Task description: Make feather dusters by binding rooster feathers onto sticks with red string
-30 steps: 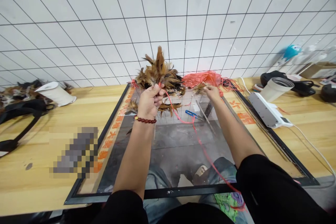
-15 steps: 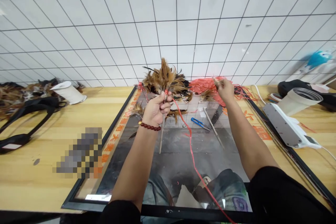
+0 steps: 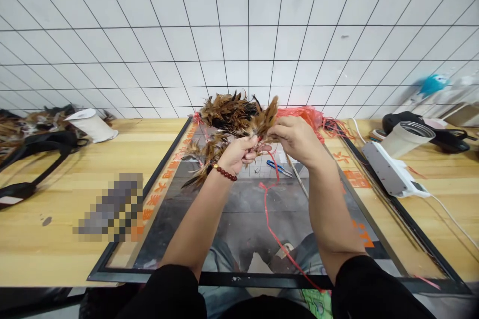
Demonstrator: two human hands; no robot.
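Observation:
My left hand point(image 3: 240, 155), with a dark red bead bracelet at the wrist, is closed around the base of a small brown feather bundle point(image 3: 266, 118), which points up and to the right. My right hand point(image 3: 299, 140) is beside it, fingers pinched on feathers at the bundle's right side; its fingertips are partly hidden. Red string point(image 3: 268, 219) runs from the bundle down over the glass to the front edge. Behind my left hand is a larger heap of brown and black feathers point(image 3: 228, 109). Blue thread snips point(image 3: 277, 167) and a thin stick point(image 3: 299, 179) lie under my right hand.
The black-framed glass sheet point(image 3: 232, 244) covers the middle of the wooden table point(image 3: 33, 254). Behind my right hand is a red plastic bag point(image 3: 312, 115). A power strip point(image 3: 391, 168) and a white tube point(image 3: 407, 138) are at right; a white spool point(image 3: 92, 125) is at left.
My right hand has moved left from beside the red bag to the bundle in my left hand. The bundle has tilted to the right. The view has shifted slightly.

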